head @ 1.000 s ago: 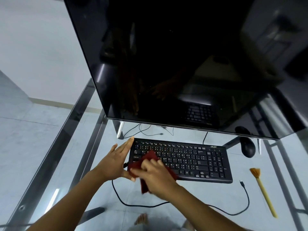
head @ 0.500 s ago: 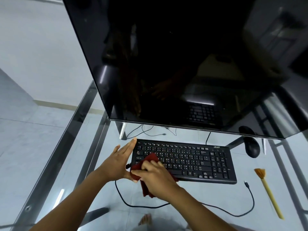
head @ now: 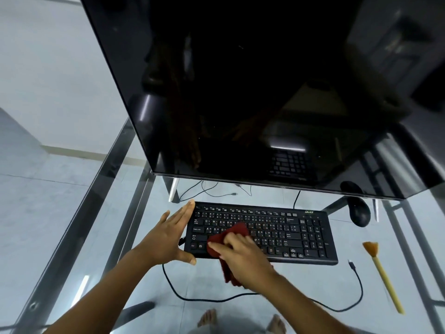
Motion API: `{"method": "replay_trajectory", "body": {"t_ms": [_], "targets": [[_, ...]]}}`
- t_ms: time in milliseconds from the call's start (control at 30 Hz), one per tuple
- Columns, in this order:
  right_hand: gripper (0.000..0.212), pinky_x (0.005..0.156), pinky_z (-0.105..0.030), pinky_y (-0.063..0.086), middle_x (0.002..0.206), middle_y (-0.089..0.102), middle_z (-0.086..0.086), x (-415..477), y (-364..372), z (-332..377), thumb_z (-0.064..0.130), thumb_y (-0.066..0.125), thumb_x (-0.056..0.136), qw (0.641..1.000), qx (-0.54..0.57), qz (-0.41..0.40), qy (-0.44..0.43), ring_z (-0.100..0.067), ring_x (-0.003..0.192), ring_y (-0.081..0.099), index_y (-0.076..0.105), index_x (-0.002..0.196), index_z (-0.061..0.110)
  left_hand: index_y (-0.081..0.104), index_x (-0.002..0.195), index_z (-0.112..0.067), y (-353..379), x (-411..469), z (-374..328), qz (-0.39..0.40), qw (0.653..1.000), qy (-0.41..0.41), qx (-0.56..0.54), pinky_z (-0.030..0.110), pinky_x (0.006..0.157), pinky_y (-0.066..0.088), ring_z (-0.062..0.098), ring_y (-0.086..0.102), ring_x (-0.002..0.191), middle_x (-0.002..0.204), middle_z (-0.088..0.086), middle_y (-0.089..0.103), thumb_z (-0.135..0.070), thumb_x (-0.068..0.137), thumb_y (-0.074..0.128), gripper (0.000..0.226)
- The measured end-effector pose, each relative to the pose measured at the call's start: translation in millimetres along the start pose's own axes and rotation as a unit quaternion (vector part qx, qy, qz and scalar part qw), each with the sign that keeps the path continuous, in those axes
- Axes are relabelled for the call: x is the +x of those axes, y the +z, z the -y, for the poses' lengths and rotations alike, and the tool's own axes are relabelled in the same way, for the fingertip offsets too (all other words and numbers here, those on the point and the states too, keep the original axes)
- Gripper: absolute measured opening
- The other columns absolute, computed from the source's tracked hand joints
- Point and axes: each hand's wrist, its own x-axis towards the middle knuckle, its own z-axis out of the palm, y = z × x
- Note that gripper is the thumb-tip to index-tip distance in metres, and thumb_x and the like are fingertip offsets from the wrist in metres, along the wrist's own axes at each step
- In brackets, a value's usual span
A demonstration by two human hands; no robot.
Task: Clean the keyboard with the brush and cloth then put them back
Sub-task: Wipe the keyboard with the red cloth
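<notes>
The black keyboard [head: 289, 231] lies flat on the glass worktop [head: 301, 283], just in front of the dark monitor [head: 240, 92]. On its left half lies the dark red cloth [head: 237, 229], bunched over the letter keys, with one end hanging off the near edge. The right hand [head: 243, 257] presses on the cloth, its fingers [head: 218, 247] curled over the fabric and gripping it. The left hand [head: 166, 239] is laid flat against the keyboard's left end, fingers [head: 183, 213] straight and released (the thumb touches the near left corner). The yellow-handled brush [head: 382, 273] lies on the worktop to the right of the keyboard, apart from it, bristles pointing away. A black mouse [head: 358, 212] sits beyond the keyboard's far right corner, and a loose black cable [head: 360, 288] loops across the glass near the front edge.
</notes>
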Motion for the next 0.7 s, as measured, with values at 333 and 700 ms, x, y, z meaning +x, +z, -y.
{"method": "replay_trajectory", "body": {"t_ms": [333, 700], "targets": [[0.051, 0.097, -0.038, 0.040, 0.127, 0.047, -0.008, 62.2, -1.2, 6.8, 0.014, 0.050, 0.096, 0.982, -0.032, -0.085, 0.165, -0.026, 0.113, 0.046, 0.036, 0.144, 0.019, -0.027, 0.147, -0.027, -0.1, -1.2, 1.9, 0.004, 1.000, 0.000, 0.002, 0.038, 0.119, -0.005, 0.003, -0.009, 0.146, 0.159, -0.012, -0.015, -0.079, 0.053, 0.070, 0.145], [0.054, 0.093, -0.037, 0.043, 0.124, 0.049, -0.006, 54.2, -3.2, 8.5, 0.019, 0.056, 0.091, 0.995, -0.006, -0.039, 0.091, -0.024, 0.107, 0.051, 0.039, 0.141, 0.027, -0.028, 0.145, -0.023, -2.2, -0.1, -6.9, 0.026, 0.999, -0.017, 0.036, 0.043, 0.117, -0.010, 0.009, -0.025, 0.143, 0.154, -0.012, -0.030, -0.091, 0.060, 0.049, 0.134]]}}
